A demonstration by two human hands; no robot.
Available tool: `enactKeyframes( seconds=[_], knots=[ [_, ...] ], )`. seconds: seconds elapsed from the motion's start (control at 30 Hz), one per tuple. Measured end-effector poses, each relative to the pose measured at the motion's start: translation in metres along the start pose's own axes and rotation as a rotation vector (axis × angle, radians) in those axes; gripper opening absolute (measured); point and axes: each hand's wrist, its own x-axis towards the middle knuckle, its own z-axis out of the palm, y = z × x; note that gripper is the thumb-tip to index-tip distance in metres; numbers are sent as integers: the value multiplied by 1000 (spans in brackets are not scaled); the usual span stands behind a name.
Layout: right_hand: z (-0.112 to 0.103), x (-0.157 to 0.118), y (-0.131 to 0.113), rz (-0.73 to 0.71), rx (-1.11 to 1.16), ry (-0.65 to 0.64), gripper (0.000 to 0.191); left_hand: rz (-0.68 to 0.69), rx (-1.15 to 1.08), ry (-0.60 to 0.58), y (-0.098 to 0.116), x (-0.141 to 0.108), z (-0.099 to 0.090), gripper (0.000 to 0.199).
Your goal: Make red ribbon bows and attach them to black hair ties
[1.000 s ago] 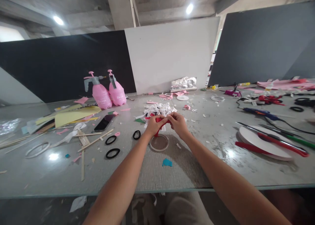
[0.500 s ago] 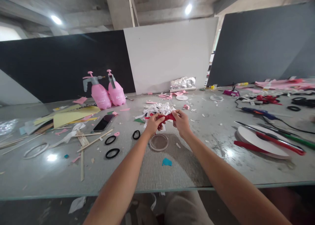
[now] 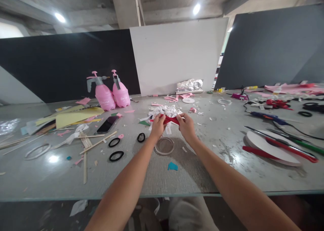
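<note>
Between my two hands a short length of red ribbon [image 3: 171, 120] is stretched above the table. My left hand [image 3: 158, 127] is closed on its left end, and my right hand [image 3: 186, 125] pinches its right end. The ribbon's middle looks gathered, though its exact shape is too small to make out. Just behind my hands lies a heap of white paper scraps [image 3: 168, 111]. Below them, nearer the table edge, rests a pale ring of tape [image 3: 164, 153]. A black hair tie [image 3: 141, 137] lies left of my left wrist.
Two pink spray bottles [image 3: 105, 97] stand at the back left, with a phone [image 3: 107, 124] in front. Wooden sticks [image 3: 85, 167] and black hair ties [image 3: 116, 156] lie to the left. At right are a ribbon roll [image 3: 255, 140], red-handled tweezers [image 3: 296, 150] and a glue gun [image 3: 269, 117].
The red ribbon between my hands has been drawn flatter, and the loose red part hanging below it no longer shows. My left hand has turned slightly. The view has shifted a little.
</note>
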Motion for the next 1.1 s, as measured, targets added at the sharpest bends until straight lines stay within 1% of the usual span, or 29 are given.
enactKeyframes(
  seconds=[0.07,0.1,0.17,0.23,0.37,0.47,0.53,0.63,0.7,0.77,0.87,0.97,1.1],
  knots=[
    [2,-1,0,-42,-35,34,28,15,-22,83,-6,2,0,30],
    [3,-2,0,-50,-34,52,28,16,-21,107,-9,2,1,30],
    [5,-3,0,-40,12,94,28,10,-29,127,-13,2,2,30],
    [7,-4,0,3,97,131,29,-3,-64,129,-15,2,5,30],
    [10,-6,-2,86,276,158,33,-24,-108,139,-10,-1,10,33],
    [9,-6,-5,103,335,130,36,-16,-122,113,-3,-3,9,36],
    [5,-4,-6,102,324,100,37,-51,-108,29,2,-5,6,40],
    [-1,0,-9,92,282,78,36,-128,-20,-119,6,-7,3,47],
    [-3,1,-10,89,261,62,35,-116,62,-171,4,-7,2,45],
    [-2,0,-10,95,254,25,36,-50,139,-179,2,-7,2,43],
    [0,-2,-9,118,252,-66,38,25,202,-123,-1,-7,2,45],
    [2,-3,-7,101,216,-122,34,26,189,-91,-1,-6,3,41],
    [2,-3,-4,36,143,-131,30,1,171,-86,-1,-7,3,41]
  ],
)
